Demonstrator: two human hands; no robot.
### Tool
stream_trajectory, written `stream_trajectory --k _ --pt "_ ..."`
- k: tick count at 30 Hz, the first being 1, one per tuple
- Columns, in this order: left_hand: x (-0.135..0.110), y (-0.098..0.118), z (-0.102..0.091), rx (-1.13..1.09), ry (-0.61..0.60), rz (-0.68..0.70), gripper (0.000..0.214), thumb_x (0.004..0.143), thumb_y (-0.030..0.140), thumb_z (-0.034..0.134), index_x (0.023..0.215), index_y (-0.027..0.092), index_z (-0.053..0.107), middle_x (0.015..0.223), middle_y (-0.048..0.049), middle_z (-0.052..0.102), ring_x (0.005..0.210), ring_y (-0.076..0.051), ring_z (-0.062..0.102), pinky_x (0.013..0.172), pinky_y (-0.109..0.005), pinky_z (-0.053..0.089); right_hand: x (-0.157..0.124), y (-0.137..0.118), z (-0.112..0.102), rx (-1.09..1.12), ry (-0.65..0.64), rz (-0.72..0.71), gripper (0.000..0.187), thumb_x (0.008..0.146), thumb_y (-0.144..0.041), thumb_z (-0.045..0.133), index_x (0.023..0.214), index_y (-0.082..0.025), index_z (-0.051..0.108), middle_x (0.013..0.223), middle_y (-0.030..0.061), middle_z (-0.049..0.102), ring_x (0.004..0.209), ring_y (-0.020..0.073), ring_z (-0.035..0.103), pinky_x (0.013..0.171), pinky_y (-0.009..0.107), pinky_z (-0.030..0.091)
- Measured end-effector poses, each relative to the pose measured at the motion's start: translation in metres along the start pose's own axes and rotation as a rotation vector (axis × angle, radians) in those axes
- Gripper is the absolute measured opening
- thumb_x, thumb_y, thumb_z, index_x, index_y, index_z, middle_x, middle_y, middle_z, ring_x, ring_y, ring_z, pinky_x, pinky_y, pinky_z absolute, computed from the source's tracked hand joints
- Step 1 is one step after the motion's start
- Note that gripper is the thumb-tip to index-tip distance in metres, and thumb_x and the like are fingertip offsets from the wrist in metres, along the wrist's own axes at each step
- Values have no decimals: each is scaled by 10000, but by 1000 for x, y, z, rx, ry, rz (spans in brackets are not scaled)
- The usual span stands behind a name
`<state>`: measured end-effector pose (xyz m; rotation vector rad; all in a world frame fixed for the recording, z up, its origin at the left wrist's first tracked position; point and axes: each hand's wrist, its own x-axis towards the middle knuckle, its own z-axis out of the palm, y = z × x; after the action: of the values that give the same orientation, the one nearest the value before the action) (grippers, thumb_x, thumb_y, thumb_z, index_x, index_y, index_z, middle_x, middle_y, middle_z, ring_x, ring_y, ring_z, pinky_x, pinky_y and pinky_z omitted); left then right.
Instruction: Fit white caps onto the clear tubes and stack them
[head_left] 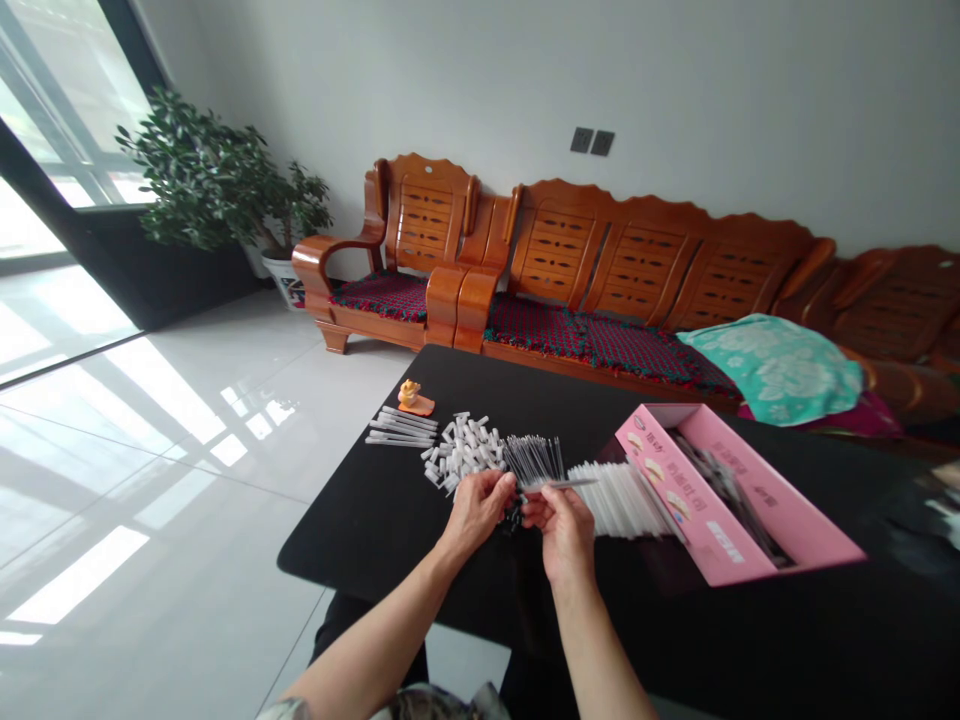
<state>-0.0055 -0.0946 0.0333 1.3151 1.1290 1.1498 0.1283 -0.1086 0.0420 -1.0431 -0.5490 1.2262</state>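
A slim whitish pen-like tube lies level between my hands, above the black table. My right hand pinches it between thumb and fingers. My left hand is closed at the tube's left end; what its fingertips hold is hidden. Just beyond my left hand is a heap of short white caps. Thin grey rods lie bunched in front of both hands, and small black pieces show between them. To the right of my right hand lies a row of translucent white tubes.
A pink open box with dark contents stands right of the tubes. Several whole pen-like sticks and a small orange figurine sit at the table's left. A wooden sofa stands behind it.
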Motion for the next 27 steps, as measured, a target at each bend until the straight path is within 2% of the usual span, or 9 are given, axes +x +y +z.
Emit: stream_trajectory --k 2,6,10,12,16,19,22,24,27 --pt "0 -1 -1 30 -14 11 468 870 548 519 665 138 612 524 11 538 430 -78 456 421 -184 297 0 0 1 -3 3 4 262 628 -290 762 776 -145 602 605 44 714 438 163 639 353 212 483" --pt "2 -2 -1 -14 -14 19 411 808 529 619 678 139 605 482 26 509 421 -79 437 420 -184 293 0 -1 3 -5 3 4 267 628 -293 763 781 -144 603 604 41 713 435 156 635 352 205 480" --pt "4 -2 0 -152 -27 30 381 706 474 744 853 136 644 621 1 608 483 -92 507 456 -189 383 0 -1 3 -6 -4 4 256 635 -286 759 776 -138 605 592 41 708 433 153 632 355 203 480" --pt "4 -2 -1 -146 -5 35 407 713 485 737 916 143 647 674 -10 634 496 -94 524 455 -187 393 0 -1 3 -5 -5 4 258 635 -287 759 778 -139 604 594 42 709 432 153 631 354 203 478" --pt "3 -2 -3 4 -29 -27 485 858 574 518 700 132 640 527 1 559 391 -71 440 382 -177 293 0 0 2 -16 0 8 261 631 -288 761 779 -142 602 612 48 718 430 156 635 350 203 479" --pt "3 -4 -2 8 -57 -28 474 842 560 550 645 133 609 488 11 532 379 -66 419 381 -174 276 0 0 2 -16 3 4 260 625 -284 765 773 -145 602 599 43 714 426 156 634 349 203 480" --pt "4 -5 -1 -64 -33 -1 376 760 503 682 710 136 613 496 24 529 414 -74 441 399 -170 303 0 0 2 -10 1 5 265 624 -284 770 778 -145 603 589 40 709 429 159 635 350 204 481" --pt "4 -5 -1 -115 -20 28 375 691 462 759 833 137 636 587 13 587 460 -80 481 426 -173 353 1 1 2 -5 -4 4 263 631 -284 768 785 -147 605 585 35 708 433 161 637 351 206 481" --pt "4 -3 -3 -92 4 31 422 699 493 746 912 142 649 655 4 618 469 -81 497 420 -174 361 1 2 1 1 3 5 257 629 -279 766 784 -146 610 587 33 709 430 163 639 350 209 482"
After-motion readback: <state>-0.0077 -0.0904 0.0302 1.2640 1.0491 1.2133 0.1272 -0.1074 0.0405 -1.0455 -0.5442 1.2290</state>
